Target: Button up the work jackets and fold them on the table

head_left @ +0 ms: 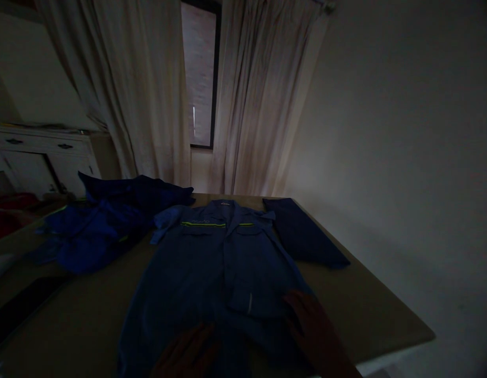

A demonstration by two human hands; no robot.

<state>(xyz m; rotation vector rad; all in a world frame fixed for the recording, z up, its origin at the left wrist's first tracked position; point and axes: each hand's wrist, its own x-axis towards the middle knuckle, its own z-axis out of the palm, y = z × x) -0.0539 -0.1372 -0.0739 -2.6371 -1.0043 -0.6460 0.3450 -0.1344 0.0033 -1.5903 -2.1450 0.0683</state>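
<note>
A dark blue work shirt (199,262) lies front up on the table, its collar at the far end. Yellow-green stripes cross its chest above the pockets, and a short pale strip (250,303) shows near the lower middle. My left hand (188,352) rests with fingers stretched out on the lower part of the shirt, partly cut off by the bottom of the view. Over at the lower right side, my right hand (306,320) lies on the cloth, fingers extended and apart. Dim light hides the fine detail of both hands and the hem.
A heap of brighter blue clothes (97,231) sits on the table at left. A folded dark blue garment (306,233) lies at right, near the wall. At the lower left is a long dark flat object (22,304). Curtains (148,94) and a white cabinet (46,152) stand behind.
</note>
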